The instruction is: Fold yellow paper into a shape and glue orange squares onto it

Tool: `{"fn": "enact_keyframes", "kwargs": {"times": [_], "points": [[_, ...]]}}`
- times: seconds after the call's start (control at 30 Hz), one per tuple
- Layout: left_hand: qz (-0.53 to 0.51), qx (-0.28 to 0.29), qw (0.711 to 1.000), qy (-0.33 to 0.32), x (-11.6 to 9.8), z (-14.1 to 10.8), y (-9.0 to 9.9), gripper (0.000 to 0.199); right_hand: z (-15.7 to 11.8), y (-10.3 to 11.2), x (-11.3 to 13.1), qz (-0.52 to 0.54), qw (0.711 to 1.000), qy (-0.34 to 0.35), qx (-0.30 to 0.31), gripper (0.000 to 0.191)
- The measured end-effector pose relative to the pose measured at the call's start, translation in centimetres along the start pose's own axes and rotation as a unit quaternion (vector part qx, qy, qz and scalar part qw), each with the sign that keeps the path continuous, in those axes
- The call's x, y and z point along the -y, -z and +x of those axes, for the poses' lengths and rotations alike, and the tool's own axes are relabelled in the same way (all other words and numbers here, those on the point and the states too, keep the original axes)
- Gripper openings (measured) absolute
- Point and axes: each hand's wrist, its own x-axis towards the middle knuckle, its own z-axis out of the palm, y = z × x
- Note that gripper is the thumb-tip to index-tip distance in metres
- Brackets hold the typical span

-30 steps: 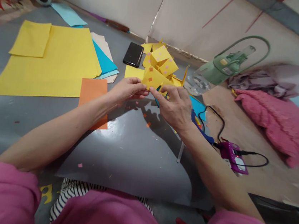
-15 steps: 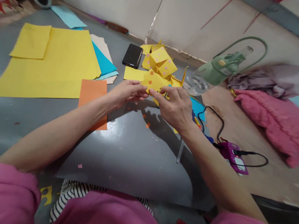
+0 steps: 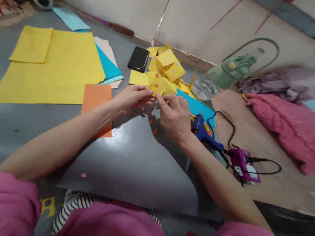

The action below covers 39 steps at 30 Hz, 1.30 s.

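Observation:
A yellow paper piece with small orange squares [image 3: 158,83] is held up over the grey table. My left hand [image 3: 134,99] pinches its lower left edge between thumb and fingers. The index finger of my right hand [image 3: 174,116] touches its lower edge, with the other fingers curled; whether they grip anything is hidden. Just behind stands a folded yellow paper shape with pink dots [image 3: 169,64], among other yellow pieces. Small orange scraps [image 3: 154,131] lie on the table below my hands.
Yellow sheets [image 3: 66,69] and an orange sheet [image 3: 97,98] lie left. A black phone-like object [image 3: 138,59] is behind. On the right are a blue glue gun [image 3: 201,128], a purple power strip [image 3: 244,166], a green-topped bottle [image 3: 227,75] and pink cloth [image 3: 289,129].
My right hand has shifted left and slightly down, uncovering the blue glue gun and more blue paper. My left hand keeps its hold on the yellow piece.

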Motion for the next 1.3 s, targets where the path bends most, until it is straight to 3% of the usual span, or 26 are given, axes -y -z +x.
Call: {"fn": "enact_keyframes", "kwargs": {"times": [0.37, 0.5, 0.7, 0.83, 1.03, 1.13, 1.2, 1.23, 1.3], "points": [[0.011, 0.006, 0.999, -0.034, 0.3, -0.1, -0.1, 0.013, 0.5, 0.3, 2.0, 0.035, 0.997, -0.073, 0.003, 0.04], [0.007, -0.005, 0.999, -0.033, 0.2, 0.0, 0.0, 0.014, 0.7, 0.4, 2.1, 0.095, 0.991, -0.09, 0.011, 0.042], [-0.02, -0.039, 0.999, -0.028, -0.3, 0.3, 0.5, 0.014, 0.6, 1.6, 0.6, 0.266, 0.956, -0.12, -0.039, 0.035], [0.022, -0.06, 0.997, -0.038, -0.4, 0.6, 0.7, 0.012, -0.4, 2.3, -1.1, 0.256, 0.957, -0.13, -0.043, 0.027], [0.134, -0.089, 0.986, -0.048, -1.4, 0.9, 1.9, 0.01, -1.6, 1.7, -3.5, 0.222, 0.959, -0.172, -0.04, 0.031], [0.245, -0.116, 0.962, -0.033, -3.3, 0.1, 3.4, 0.015, -1.8, 1.6, -4.1, 0.229, 0.957, -0.173, -0.035, 0.026], [0.321, -0.162, 0.932, -0.053, -4.9, -0.8, 4.2, 0.015, -1.9, 1.7, -4.1, 0.229, 0.958, -0.169, -0.028, 0.023], [0.356, -0.186, 0.913, -0.075, -5.7, -1.3, 4.4, 0.013, -1.9, 1.7, -4.1, 0.229, 0.959, -0.166, -0.023, 0.022], [0.466, -0.225, 0.841, -0.159, -6.9, -2.2, 4.2, 0.002, -1.9, 1.7, -4.0, 0.229, 0.961, -0.158, -0.01, 0.017]]}}
